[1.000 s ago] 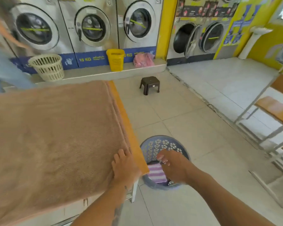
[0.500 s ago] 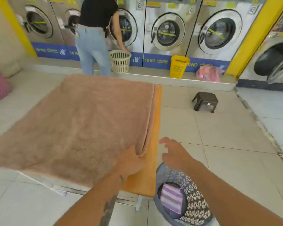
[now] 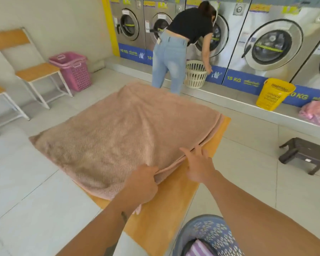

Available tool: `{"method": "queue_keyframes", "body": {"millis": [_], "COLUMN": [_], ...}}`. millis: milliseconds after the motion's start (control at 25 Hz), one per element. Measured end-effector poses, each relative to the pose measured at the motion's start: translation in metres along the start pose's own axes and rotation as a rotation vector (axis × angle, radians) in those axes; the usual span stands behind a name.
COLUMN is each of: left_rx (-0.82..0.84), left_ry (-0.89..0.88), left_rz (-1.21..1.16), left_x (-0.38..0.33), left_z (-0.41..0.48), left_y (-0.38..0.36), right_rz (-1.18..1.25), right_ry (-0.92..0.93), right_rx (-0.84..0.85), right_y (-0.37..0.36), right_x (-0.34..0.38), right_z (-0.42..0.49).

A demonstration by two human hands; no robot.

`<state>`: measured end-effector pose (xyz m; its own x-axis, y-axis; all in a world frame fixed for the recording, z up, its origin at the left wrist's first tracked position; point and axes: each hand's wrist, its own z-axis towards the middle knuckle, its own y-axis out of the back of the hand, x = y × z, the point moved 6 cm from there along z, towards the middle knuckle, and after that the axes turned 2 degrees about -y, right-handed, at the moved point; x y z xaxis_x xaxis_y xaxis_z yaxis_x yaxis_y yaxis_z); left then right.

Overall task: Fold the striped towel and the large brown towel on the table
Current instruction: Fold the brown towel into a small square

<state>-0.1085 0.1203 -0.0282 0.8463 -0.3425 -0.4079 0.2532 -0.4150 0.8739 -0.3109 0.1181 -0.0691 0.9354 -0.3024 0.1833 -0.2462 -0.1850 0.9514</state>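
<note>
The left hand (image 3: 143, 183) is pinching the near edge of the large brown towel (image 3: 118, 137), fingers curled tight around a bunched fold. The right hand (image 3: 198, 166) is hovering just beside it at three o'clock, fingers spread wide and holding nothing, fingertips at the towel's right edge. The towel is lying doubled over the orange worktop (image 3: 166, 206), covering most of it and overhanging at nine o'clock, with a ridge of wrinkles running toward twelve. At five o'clock on the floor, a blue-grey laundry basket (image 3: 209, 231) is holding the striped towel (image 3: 198, 249), purple and white. The floor is pale tile. At twelve o'clock a person in jeans (image 3: 175, 50) is bending into a row of washing machines (image 3: 270, 43), a cream basket (image 3: 195, 73) beside them. A yellow basket (image 3: 273, 94) is sitting at two o'clock, a dark stool (image 3: 303, 154) at three, a pink hamper (image 3: 73, 70) and chairs (image 3: 31, 65) at ten.
</note>
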Motion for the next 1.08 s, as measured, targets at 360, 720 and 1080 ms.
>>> {"method": "queue_keyframes", "body": {"millis": [360,720,1080], "left_rx": [-0.006,-0.234,-0.275], "left_ry": [-0.024,-0.215,-0.010], "left_rz": [-0.161,-0.138,0.051], "left_x": [0.046,0.093,0.123], "left_z": [-0.010,0.013,0.048], "left_y": [0.022,0.045,0.057], "right_rz": [0.285,0.692,0.100], "right_ry": [-0.233,-0.249,0.024], "right_rx": [-0.078,-0.404,-0.139], "right_y": [0.014,0.072,0.050], "right_x": [-0.023,0.021,0.029], "right_z": [0.058,0.058,0.126]}}
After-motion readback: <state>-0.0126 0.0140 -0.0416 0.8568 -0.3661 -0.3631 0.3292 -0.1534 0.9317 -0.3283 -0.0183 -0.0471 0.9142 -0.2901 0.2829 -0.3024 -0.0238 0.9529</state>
